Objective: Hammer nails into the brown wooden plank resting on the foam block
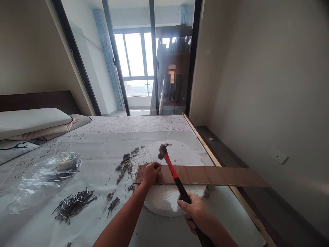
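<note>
A long brown wooden board (205, 175) lies across a white foam slab (177, 156) on the covered bed. Rows of small holes or nail heads dot the board's left end. My left hand (151, 172) is pinched closed at that end, apparently holding a nail upright, though the nail is too small to make out. My right hand (195, 212) grips the black-and-red handle of a claw hammer (172, 171). The hammer's steel head is raised just above and to the right of my left fingers.
A pile of loose nails (74, 203) lies at the lower left, beside a crumpled clear plastic bag (47, 173). Small dark bits (125, 164) are scattered left of the foam. Pillows (31, 121) lie at far left. The bed's wooden edge (205, 145) and a wall run along the right.
</note>
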The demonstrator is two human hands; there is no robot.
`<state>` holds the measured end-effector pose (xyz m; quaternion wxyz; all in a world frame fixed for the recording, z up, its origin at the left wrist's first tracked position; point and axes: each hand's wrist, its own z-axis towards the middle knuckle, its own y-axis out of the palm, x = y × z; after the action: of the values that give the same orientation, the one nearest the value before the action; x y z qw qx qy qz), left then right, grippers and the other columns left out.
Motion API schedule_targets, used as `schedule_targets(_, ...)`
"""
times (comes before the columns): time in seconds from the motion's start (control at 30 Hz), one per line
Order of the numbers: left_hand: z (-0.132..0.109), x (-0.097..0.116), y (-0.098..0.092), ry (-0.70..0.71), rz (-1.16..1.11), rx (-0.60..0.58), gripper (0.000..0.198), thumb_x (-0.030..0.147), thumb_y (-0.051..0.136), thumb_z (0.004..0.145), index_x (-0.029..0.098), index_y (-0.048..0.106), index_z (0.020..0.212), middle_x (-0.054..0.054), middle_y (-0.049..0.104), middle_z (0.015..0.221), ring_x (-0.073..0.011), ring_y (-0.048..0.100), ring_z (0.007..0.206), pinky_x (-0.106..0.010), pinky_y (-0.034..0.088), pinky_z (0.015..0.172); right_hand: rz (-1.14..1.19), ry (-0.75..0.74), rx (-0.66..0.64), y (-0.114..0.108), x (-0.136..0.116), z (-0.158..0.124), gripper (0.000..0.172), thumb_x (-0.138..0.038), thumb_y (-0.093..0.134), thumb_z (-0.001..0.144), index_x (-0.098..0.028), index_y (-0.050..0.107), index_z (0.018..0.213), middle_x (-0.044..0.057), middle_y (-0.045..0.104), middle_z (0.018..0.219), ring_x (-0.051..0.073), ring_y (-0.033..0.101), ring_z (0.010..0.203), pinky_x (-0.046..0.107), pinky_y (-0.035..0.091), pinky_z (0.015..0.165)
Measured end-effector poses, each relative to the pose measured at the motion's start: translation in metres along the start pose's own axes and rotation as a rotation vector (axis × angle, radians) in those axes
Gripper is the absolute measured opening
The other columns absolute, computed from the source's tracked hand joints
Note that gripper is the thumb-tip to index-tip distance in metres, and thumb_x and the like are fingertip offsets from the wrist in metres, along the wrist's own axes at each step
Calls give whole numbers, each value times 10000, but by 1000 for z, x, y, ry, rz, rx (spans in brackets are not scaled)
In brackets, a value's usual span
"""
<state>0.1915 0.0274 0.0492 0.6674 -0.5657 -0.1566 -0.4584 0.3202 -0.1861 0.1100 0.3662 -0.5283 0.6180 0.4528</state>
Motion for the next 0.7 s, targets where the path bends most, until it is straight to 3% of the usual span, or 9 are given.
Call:
schedule_targets(0.27, 2, -3, -1, -16, -53, -75, 244, 360, 561, 729, 188, 727, 773, -78, 716, 837, -212, 632, 790, -294, 449, 695, -24, -19, 8, -9, 5, -4, 386, -541, 568, 690, -217, 375, 771, -149, 268, 374, 36, 231, 284, 160, 248, 260)
schedule_targets(0.7, 1, 0, 2, -54, -20, -28, 233, 359, 557, 726, 186, 713, 737, -68, 719, 810, -202, 629, 737, -286, 423, 671, -44, 7, 56, -8, 6, -4, 408, -551, 587, 637, -220, 385, 764, -138, 286, 400, 37, 244, 276, 169, 239, 257)
